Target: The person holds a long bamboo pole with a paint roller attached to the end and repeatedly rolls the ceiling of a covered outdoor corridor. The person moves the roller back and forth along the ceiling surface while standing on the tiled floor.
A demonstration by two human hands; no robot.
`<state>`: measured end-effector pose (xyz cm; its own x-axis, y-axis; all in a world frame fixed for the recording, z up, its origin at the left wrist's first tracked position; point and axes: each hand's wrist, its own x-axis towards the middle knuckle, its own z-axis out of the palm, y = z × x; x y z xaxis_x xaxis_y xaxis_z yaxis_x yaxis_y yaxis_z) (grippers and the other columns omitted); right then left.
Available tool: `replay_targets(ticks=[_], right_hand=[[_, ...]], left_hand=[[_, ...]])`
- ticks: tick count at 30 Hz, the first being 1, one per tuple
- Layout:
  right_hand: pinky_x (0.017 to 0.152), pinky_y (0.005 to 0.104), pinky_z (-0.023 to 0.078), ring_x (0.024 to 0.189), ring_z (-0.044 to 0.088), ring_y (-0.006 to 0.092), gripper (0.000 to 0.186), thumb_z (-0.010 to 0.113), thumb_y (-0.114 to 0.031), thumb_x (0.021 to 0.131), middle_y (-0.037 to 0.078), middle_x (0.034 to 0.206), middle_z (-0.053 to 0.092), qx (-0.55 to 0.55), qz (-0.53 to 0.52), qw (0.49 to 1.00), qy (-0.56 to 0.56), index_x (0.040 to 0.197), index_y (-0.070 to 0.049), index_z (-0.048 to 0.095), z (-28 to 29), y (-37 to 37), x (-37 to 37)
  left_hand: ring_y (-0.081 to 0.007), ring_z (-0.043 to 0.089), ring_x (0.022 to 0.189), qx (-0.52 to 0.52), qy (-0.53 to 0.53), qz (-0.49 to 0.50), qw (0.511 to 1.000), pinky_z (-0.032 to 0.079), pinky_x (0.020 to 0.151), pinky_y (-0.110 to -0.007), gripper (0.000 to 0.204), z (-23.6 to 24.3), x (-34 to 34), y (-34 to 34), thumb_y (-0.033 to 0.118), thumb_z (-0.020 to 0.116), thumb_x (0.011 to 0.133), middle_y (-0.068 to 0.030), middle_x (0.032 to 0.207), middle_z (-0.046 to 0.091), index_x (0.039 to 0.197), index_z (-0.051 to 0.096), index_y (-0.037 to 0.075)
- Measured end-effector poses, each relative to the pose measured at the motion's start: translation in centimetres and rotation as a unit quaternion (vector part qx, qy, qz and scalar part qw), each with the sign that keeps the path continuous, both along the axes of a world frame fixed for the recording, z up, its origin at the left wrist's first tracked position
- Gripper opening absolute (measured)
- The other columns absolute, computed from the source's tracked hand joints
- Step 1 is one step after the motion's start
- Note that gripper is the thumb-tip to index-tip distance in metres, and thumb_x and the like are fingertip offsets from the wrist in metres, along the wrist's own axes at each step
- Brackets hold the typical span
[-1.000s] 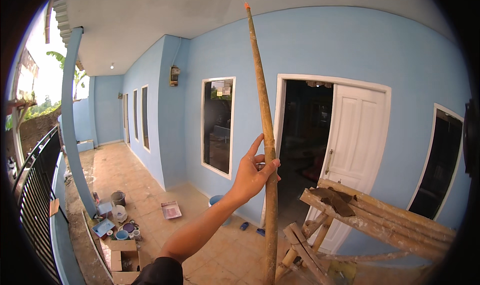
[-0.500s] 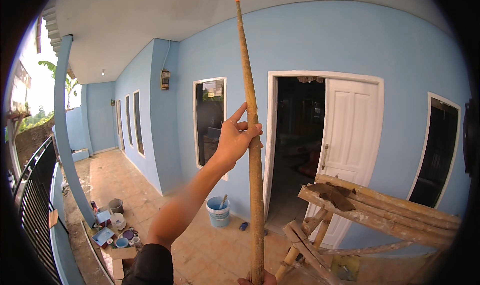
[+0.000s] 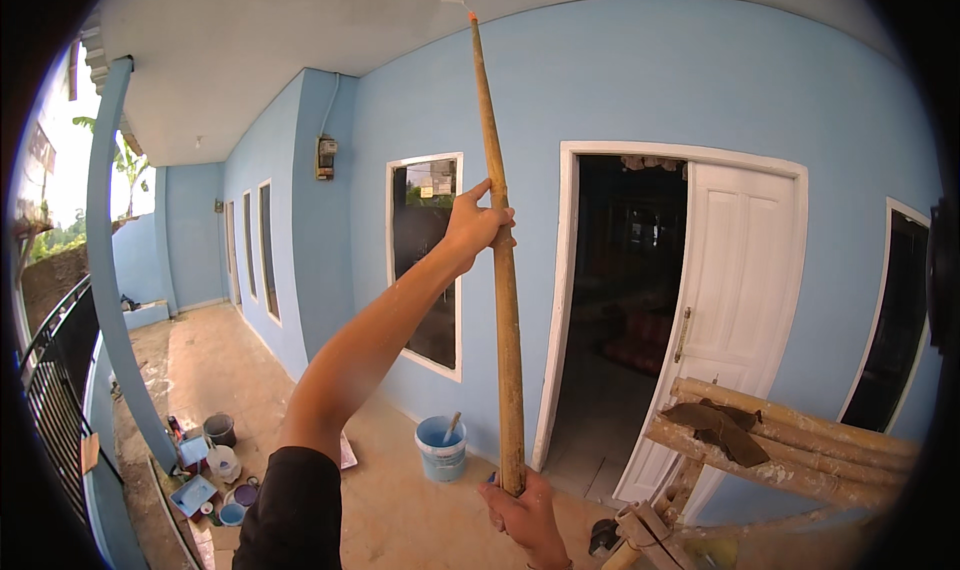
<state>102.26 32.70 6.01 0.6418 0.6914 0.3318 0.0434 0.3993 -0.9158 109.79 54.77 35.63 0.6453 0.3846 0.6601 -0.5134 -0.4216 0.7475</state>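
Note:
A long bamboo pole (image 3: 509, 360) rises through the middle of the view, tilted slightly left toward its top. Around its middle my left hand (image 3: 478, 222) is closed, the index finger pointing up along the bamboo. Lower down, my right hand (image 3: 528, 518) grips the pole's bottom end. At the tip, an orange piece (image 3: 472, 16) joins a thin pale frame, which looks like a paint roller's, up against the white ceiling (image 3: 300, 45); the head itself is too faint to make out.
A blue-stained paint bucket (image 3: 441, 455) stands by the wall, a stick in it. Bamboo scaffolding (image 3: 800, 455) with a brown cloth fills the lower right. Paint trays and pots (image 3: 195, 494) sit at lower left beside a blue post (image 3: 105, 220). A white door (image 3: 735, 260) stands beside a dark doorway.
The pole's lower end has come up, and my right hand now shows fully on it. My left hand has risen a little in the view. The view has shifted slightly.

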Motion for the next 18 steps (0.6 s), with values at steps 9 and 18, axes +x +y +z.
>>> replay_targets(ticks=[9, 18], right_hand=[[0.04, 0.0262, 0.034, 0.043, 0.043, 0.0084, 0.018, 0.069, -0.002, 0.089, 0.002, 0.057, 0.05, 0.004, 0.0, 1.0, -0.012, 0.084, -0.003, 0.052, 3.3, 13.4, 9.6], [0.039, 0.0259, 0.034, 0.044, 0.043, 0.0072, 0.019, 0.07, 0.0, 0.088, 0.0, 0.059, 0.049, 0.012, -0.008, 1.0, 0.014, 0.084, -0.004, 0.051, 2.4, 16.0, 14.3]], left_hand=[[-0.0253, 0.071, 0.069, -0.029, -0.009, 0.021, 0.999, 0.063, 0.061, -0.034, 0.074, 2.7, 11.5, 14.6, 0.0, 0.061, 0.092, -0.0141, 0.09, 0.068, 0.157, 0.028, 0.002], [-0.0269, 0.071, 0.069, -0.026, 0.02, 0.018, 0.999, 0.065, 0.065, -0.04, 0.09, 3.0, 14.4, 16.7, -0.003, 0.064, 0.09, -0.0158, 0.094, 0.066, 0.161, 0.01, 0.006]])
